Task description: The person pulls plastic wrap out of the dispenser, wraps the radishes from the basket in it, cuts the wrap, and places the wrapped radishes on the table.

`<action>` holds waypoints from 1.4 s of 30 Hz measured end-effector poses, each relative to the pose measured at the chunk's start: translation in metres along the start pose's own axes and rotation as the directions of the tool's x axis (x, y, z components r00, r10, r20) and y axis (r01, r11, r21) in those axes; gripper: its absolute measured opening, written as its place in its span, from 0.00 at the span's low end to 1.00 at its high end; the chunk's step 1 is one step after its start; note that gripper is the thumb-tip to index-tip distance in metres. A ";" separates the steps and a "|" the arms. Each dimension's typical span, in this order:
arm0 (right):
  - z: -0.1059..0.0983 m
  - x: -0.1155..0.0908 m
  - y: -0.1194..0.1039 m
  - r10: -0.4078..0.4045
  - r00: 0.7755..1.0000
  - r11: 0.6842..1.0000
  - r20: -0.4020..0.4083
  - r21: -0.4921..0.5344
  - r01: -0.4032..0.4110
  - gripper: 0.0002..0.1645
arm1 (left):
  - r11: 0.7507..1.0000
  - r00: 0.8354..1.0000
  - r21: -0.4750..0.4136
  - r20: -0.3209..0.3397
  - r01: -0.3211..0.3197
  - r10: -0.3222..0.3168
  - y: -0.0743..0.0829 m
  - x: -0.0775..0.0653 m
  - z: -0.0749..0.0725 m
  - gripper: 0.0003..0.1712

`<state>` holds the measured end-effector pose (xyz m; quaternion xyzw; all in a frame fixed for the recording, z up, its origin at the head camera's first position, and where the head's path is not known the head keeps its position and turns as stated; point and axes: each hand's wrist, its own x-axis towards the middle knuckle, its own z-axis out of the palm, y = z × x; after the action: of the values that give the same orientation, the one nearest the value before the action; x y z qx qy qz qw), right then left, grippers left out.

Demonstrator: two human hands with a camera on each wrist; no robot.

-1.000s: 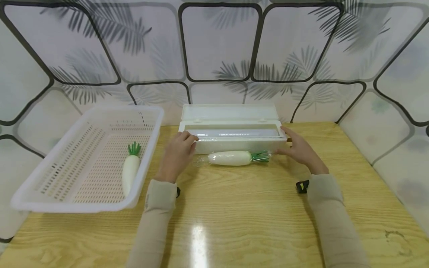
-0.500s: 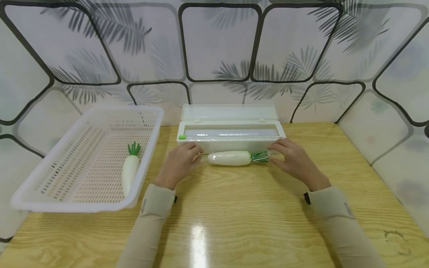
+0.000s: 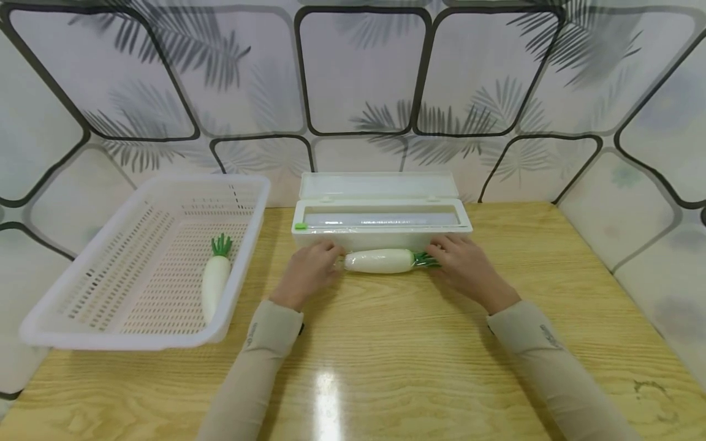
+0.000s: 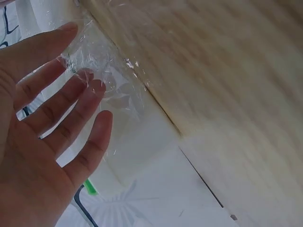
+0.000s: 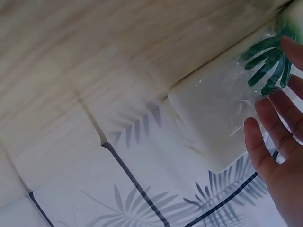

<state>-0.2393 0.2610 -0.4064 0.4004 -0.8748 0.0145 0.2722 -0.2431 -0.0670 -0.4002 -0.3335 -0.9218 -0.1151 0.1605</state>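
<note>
A white radish (image 3: 380,261) with green leaves, wrapped in clear cling film, lies lengthwise before the film dispenser box (image 3: 386,236). At its left end my left hand (image 3: 310,272) gathers the loose film. Crumpled cling film (image 4: 102,71) sits between thumb and fingertips in the left wrist view. On the other end, my right hand (image 3: 466,267) has thumb and fingers around the film-covered green leaves (image 5: 267,64). The dispenser's lid (image 3: 377,185) stands raised behind, and a green slide cutter (image 3: 300,226) rests at the left of its track.
A white perforated basket (image 3: 118,340) stands on the left of the wooden table (image 3: 397,367), with another radish (image 3: 214,285) inside along its right wall. A patterned backdrop (image 3: 364,73) rises behind the table and at both sides.
Both hands came off the dispenser box and down to the radish's ends, then moved inward along the film. The cutter, first covered by my left hand, shows now. The radish barely shifted.
</note>
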 end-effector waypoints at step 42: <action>-0.009 -0.004 -0.006 -0.072 0.997 0.997 -0.002 0.037 0.072 0.22 | 0.994 0.995 -0.109 0.095 0.014 -0.004 0.015 -0.005 -0.017 0.09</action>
<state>-0.2284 0.2620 -0.4019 0.4368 -0.8593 0.0210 0.2651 -0.2265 -0.0640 -0.3847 -0.3426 -0.9222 -0.1502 0.0976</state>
